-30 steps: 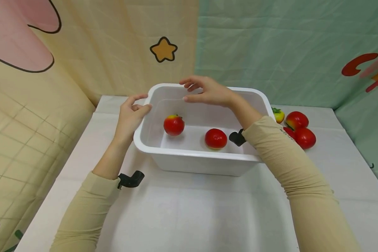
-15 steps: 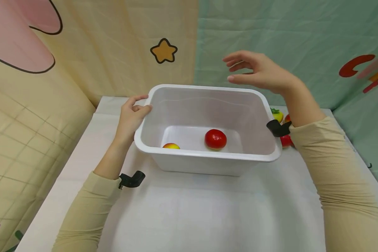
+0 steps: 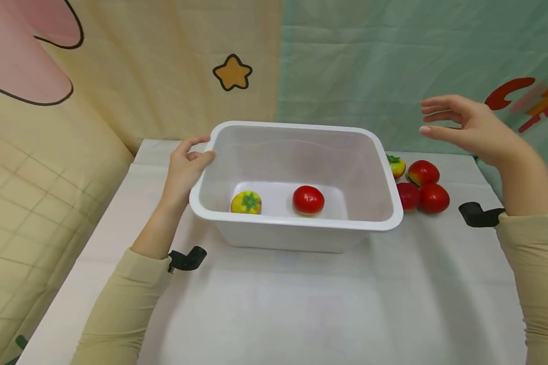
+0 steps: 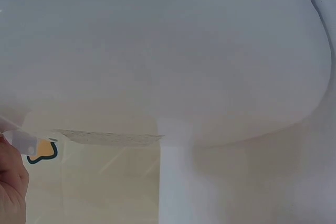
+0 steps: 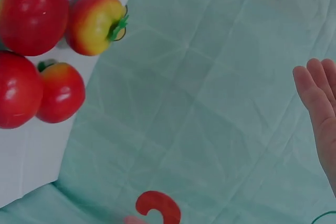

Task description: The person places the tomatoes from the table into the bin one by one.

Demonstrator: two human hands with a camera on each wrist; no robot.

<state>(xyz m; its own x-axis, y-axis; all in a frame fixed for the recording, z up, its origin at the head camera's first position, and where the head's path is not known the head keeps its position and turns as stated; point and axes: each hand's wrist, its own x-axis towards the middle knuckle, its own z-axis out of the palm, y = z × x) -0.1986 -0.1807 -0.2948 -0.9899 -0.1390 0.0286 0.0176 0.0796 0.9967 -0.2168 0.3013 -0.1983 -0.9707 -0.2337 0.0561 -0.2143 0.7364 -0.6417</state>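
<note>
A white plastic tub (image 3: pixel 297 223) stands on the table. My left hand (image 3: pixel 184 170) holds its left rim, thumb and index finger at the edge; part of that hand shows at the lower left of the left wrist view. Inside lie two tomatoes: one (image 3: pixel 246 202) turned with its yellow top and green calyx up, the other (image 3: pixel 308 200) showing red. My right hand (image 3: pixel 477 126) hovers, fingers loosely extended and nothing in them, above and right of a cluster of several tomatoes (image 3: pixel 434 198) beside the tub. In the right wrist view, a red-yellow tomato (image 5: pixel 97 23) has its green calyx sideways.
A white cloth covers the table (image 3: pixel 278 304). Behind it hangs a printed backdrop (image 3: pixel 370 66), yellowish on the left and green on the right. Black wrist mounts (image 3: pixel 188 258) stick out from both sleeves.
My right hand has let go of a tomato in the tub and moved out to the right. That tomato has dropped and rolled yellow top up. My left hand stays at the rim.
</note>
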